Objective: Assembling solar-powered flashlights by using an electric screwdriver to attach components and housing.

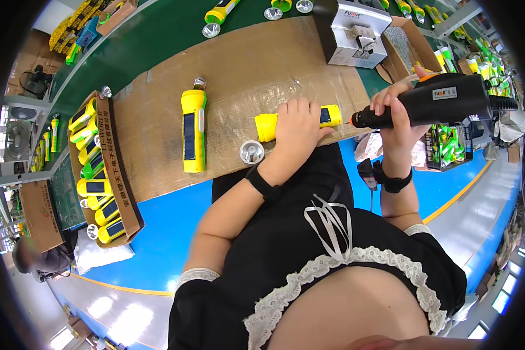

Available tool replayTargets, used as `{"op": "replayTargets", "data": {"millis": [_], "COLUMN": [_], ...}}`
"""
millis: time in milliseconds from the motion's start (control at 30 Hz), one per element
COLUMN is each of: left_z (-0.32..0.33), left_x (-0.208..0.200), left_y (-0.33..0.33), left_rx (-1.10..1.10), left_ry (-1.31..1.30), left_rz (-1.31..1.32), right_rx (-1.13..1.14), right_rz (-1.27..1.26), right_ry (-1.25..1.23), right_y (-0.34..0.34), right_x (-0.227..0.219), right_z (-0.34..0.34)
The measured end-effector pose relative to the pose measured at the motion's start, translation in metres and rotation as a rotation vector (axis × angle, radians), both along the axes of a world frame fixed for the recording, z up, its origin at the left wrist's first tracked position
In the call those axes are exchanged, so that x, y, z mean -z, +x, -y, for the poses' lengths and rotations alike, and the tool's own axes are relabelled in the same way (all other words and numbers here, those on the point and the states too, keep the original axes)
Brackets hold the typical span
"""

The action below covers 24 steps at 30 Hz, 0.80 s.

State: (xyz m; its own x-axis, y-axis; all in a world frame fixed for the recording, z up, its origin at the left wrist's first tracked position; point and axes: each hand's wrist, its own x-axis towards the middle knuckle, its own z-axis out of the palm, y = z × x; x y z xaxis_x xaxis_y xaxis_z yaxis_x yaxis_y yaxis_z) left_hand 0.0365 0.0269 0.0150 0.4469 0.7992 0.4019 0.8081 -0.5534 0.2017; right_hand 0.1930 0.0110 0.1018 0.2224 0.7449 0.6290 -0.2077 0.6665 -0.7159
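Observation:
My left hand (297, 125) is wrapped over a yellow flashlight (266, 127) lying sideways on the cardboard sheet, its wide head to the left. Part of its dark solar panel shows beyond my fingers. My right hand (398, 116) grips a black electric screwdriver (449, 100), held level with its tip pointing left. The thin bit sits close to the flashlight's tail end; I cannot tell whether they touch. Beside the flashlight's head is a round silver reflector (251, 152). Further left, a second yellow flashlight (193, 131) with a solar panel lies lengthwise, a small reflector (199, 83) at its top.
A cardboard box (118, 157) of several flashlights stands at the left. A black and white screw-feeder machine (356, 38) and an open carton (398, 44) of small parts sit at the far right. More flashlights (221, 10) lie along the far edge.

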Motion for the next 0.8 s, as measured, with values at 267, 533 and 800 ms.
{"op": "replayTargets", "data": {"millis": [267, 533, 800], "left_z": [0.004, 0.003, 0.000], "left_x": [0.000, -0.001, 0.000], "left_y": [0.002, 0.001, 0.003], "left_rx": [-0.018, -0.019, -0.031], "left_ry": [0.044, 0.034, 0.054], "left_rz": [0.015, 0.037, 0.046], "right_rx": [0.047, 0.055, 0.008], "right_rz": [0.134, 0.192, 0.145], "right_ry": [-0.073, -0.103, -0.113], "right_y": [-0.003, -0.011, -0.007], "right_x": [0.006, 0.024, 0.026], "right_z": [0.002, -0.007, -0.014]}}
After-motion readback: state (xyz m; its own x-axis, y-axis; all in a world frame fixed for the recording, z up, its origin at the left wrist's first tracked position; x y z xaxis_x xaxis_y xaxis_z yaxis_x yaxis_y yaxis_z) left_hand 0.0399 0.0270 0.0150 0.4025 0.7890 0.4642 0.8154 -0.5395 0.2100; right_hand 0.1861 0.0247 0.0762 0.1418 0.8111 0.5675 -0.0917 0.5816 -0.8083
